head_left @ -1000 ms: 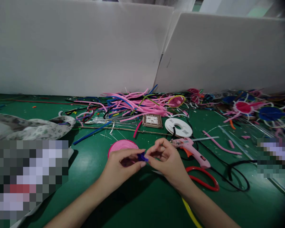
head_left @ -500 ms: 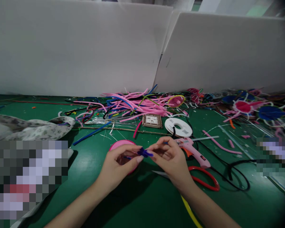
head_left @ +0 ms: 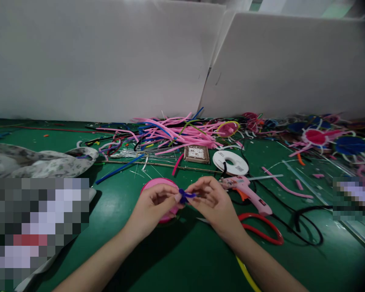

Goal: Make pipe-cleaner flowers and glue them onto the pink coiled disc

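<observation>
Green tabletop (head_left: 115, 211), left hand (head_left: 155, 205), right hand (head_left: 215, 200), pinched blue piece (head_left: 184, 196)

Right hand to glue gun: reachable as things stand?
Likely yes: the pink glue gun lies just beside the right hand, its handle uncovered. But that hand seems to be pinching the small purple piece, so probably needs freeing first.

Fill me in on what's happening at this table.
A person is holding a small dark-blue piece between the fingertips of the left hand and the right hand, above the green table. A round pink item sits behind the left hand, partly hidden. A pink glue gun and red-handled scissors lie by the right hand. Farther back are a white spool and a heap of mostly pink strips.
</observation>
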{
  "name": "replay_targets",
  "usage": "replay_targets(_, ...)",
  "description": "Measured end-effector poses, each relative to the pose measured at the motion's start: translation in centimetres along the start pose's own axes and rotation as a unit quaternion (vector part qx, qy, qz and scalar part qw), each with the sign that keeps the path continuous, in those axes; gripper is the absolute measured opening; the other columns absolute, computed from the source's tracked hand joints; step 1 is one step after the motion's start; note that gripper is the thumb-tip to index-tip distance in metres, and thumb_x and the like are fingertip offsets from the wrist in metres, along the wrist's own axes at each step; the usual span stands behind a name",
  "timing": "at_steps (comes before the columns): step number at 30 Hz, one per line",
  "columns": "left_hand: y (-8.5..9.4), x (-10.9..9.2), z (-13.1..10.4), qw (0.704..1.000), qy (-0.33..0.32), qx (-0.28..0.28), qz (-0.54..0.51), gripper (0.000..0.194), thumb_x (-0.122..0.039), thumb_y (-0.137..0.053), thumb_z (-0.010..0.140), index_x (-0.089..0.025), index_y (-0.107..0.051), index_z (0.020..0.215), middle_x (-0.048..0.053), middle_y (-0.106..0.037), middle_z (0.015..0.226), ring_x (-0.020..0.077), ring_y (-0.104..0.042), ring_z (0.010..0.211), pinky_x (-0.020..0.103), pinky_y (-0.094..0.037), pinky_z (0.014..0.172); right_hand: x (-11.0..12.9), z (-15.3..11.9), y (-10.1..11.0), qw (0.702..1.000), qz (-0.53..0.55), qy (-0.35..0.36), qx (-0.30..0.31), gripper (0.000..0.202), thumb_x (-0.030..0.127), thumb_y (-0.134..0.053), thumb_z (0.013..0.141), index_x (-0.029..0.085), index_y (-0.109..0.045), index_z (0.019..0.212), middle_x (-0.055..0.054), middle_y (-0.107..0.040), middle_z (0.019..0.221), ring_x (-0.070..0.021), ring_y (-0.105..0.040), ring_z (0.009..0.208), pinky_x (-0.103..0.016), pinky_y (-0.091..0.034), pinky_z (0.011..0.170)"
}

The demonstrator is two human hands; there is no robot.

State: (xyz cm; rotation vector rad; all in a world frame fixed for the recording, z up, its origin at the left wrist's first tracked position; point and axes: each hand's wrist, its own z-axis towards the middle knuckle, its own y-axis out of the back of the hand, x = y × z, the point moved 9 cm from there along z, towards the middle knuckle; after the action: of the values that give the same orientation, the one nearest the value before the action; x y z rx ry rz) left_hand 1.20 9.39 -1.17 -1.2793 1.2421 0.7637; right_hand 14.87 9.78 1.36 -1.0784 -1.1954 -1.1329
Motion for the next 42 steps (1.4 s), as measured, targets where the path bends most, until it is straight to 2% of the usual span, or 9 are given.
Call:
replay_targets(6,0.2,-1.0,0.0,0.998,-0.03,-0.025,0.044,0.013,-0.024,-0.071,0.073,-0.016,-0.068,0.082,0.002,-0.07,0.072,0.0118,-0.065,0.063,0.017,-0.049,0.05,-0.1,0.2,0.1,1.0,0.013,-0.014,-0.001,0.032,0.026,-0.075,0.067,0.023,-0.049,0.085,0.0,-0.066,0.081,-0.014,-0.065,0.078,-0.026,-0.052,0.072)
replay_targets(11,-0.2,-1.7,-0.1,0.989,-0.076,-0.011,0.123,0.012,-0.026,-0.065,0.078,-0.015,-0.067,0.08,0.004,-0.069,0.078,0.0142,-0.064,0.071,0.023,-0.052,0.065,0.0,0.2,-0.1,1.0,-0.014,-0.018,0.017,0.027,0.025,-0.073,0.07,0.023,-0.051,0.085,-0.001,-0.064,0.083,-0.0143,-0.063,0.08,-0.027,-0.052,0.073)
replay_targets(17,-0.7,-0.6,-0.4,0.987,-0.039,0.024,0.154,0.016,-0.033,-0.055,0.085,-0.018,-0.059,0.086,0.0,-0.057,0.074,0.0102,-0.054,0.058,0.016,-0.043,0.042,-0.6,0.3,-0.4,0.999,0.001,-0.033,0.018,0.027,0.018,-0.072,0.066,0.023,-0.05,0.083,0.001,-0.061,0.082,-0.0134,-0.061,0.078,-0.026,-0.052,0.072)
replay_targets(23,-1.4,-1.3,-0.9,0.968,-0.076,0.061,0.231,0.011,-0.027,-0.048,0.089,-0.019,-0.053,0.084,-0.002,-0.05,0.073,0.0088,-0.047,0.058,0.015,-0.041,0.046,-0.7,0.4,-0.5,0.999,0.005,-0.024,0.022,0.03,0.019,-0.073,0.066,0.023,-0.054,0.088,0.0,-0.063,0.081,-0.0133,-0.063,0.078,-0.026,-0.051,0.075)
replay_targets(28,-1.7,-1.9,-1.0,0.954,-0.095,0.082,0.272,0.007,-0.02,-0.049,0.085,-0.018,-0.053,0.081,-0.002,-0.05,0.074,0.0091,-0.047,0.059,0.016,-0.04,0.048,-0.6,0.2,-0.7,0.999,0.005,-0.036,0.034,0.033,0.018,-0.072,0.065,0.022,-0.057,0.094,-0.001,-0.066,0.079,-0.0144,-0.065,0.077,-0.028,-0.053,0.074)
replay_targets(33,-1.9,-2.1,-1.0,0.951,-0.099,0.099,0.276,0.005,-0.016,-0.05,0.082,-0.018,-0.053,0.079,-0.002,-0.052,0.073,0.0083,-0.045,0.056,0.015,-0.037,0.045,-0.4,0.2,-0.8,0.998,-0.008,-0.034,0.046,0.033,0.018,-0.073,0.066,0.022,-0.058,0.095,0.0,-0.067,0.078,-0.0134,-0.066,0.075,-0.026,-0.053,0.072)
replay_targets(37,-1.6,-2.0,-0.8,0.965,-0.082,0.081,0.234,0.008,-0.023,-0.051,0.085,-0.018,-0.056,0.081,-0.001,-0.053,0.072,0.0097,-0.049,0.058,0.016,-0.042,0.045,-0.2,0.4,-0.5,0.999,-0.012,-0.024,0.034,0.033,0.022,-0.075,0.064,0.022,-0.058,0.091,-0.001,-0.067,0.078,-0.0147,-0.066,0.074,-0.028,-0.054,0.071)
replay_targets(40,-1.3,-1.9,-0.6,0.977,-0.078,0.056,0.19,0.013,-0.028,-0.055,0.084,-0.018,-0.059,0.091,0.003,-0.06,0.081,0.014,-0.059,0.071,0.02,-0.049,0.053,-0.1,0.5,0.2,1.0,0.006,-0.02,0.0,0.033,0.024,-0.078,0.061,0.022,-0.055,0.086,-0.001,-0.067,0.077,-0.0147,-0.066,0.075,-0.027,-0.054,0.071)
replay_targets(42,-1.0,-2.0,-0.5,0.98,-0.088,0.032,0.173,0.019,-0.026,-0.062,0.08,-0.019,-0.058,0.097,0.004,-0.064,0.088,0.0159,-0.062,0.081,0.022,-0.051,0.062,0.0,0.6,0.6,1.0,0.017,-0.012,-0.021,0.032,0.024,-0.078,0.061,0.022,-0.055,0.083,0.0,-0.067,0.078,-0.0138,-0.065,0.075,-0.027,-0.054,0.072)
